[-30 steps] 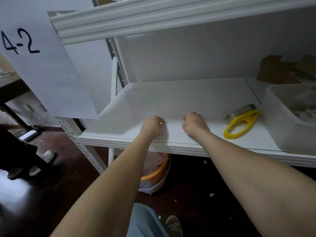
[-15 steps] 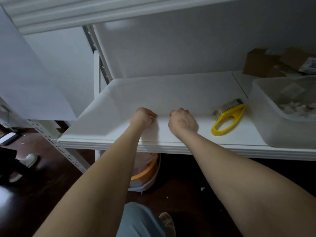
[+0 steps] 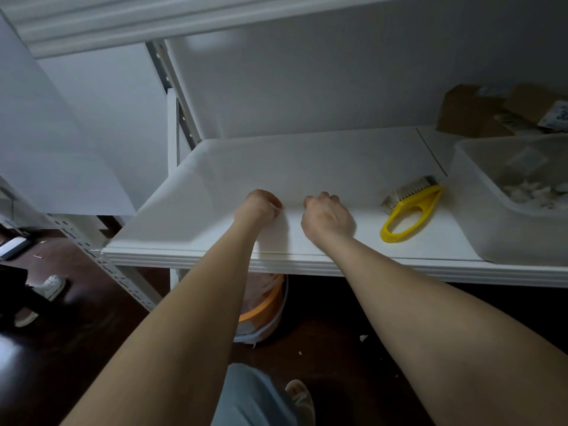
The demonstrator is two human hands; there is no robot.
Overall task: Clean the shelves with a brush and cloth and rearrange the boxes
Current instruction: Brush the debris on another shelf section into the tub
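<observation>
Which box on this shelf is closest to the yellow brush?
The translucent plastic bin at the right front, just beside the yellow brush. The brown cardboard boxes sit farther back, behind the bin.

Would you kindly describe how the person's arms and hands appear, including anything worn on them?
The left hand and right hand are ungloved, with no rings, watch or wristband showing. The left forearm and right forearm are bare to the frame edge; no sleeve is in view.
</observation>
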